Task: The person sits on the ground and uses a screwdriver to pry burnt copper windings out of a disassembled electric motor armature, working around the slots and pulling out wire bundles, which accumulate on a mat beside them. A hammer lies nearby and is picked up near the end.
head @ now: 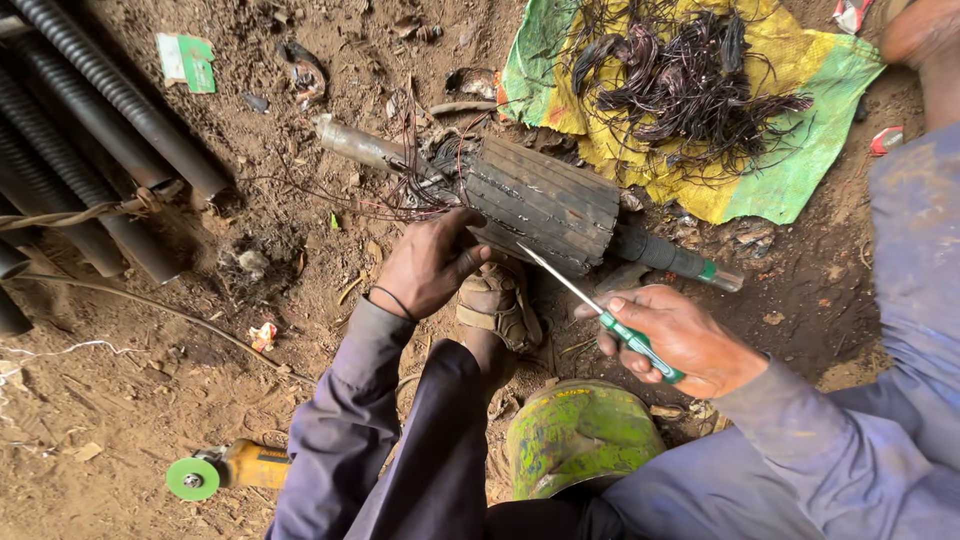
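A single head-worn camera looks almost straight down from close above the person's lap onto the dirt floor (150,380), near enough that the sleeves run out of frame at 6 o'clock. The view faces forward towards 12 o'clock, where a yellow-green sack (790,160) lies at 1 o'clock and dark ribbed pipes (100,120) cross at 10 o'clock. No second view shares the scene.

Soft, even daylight throughout; no glare. Faint, diffuse shadows under the ribbed pipes (95,120) and beneath the rotor (545,200). Sharp focus at centre. Mild wide-angle stretching at edges; slight softness on the near sleeve (900,300).
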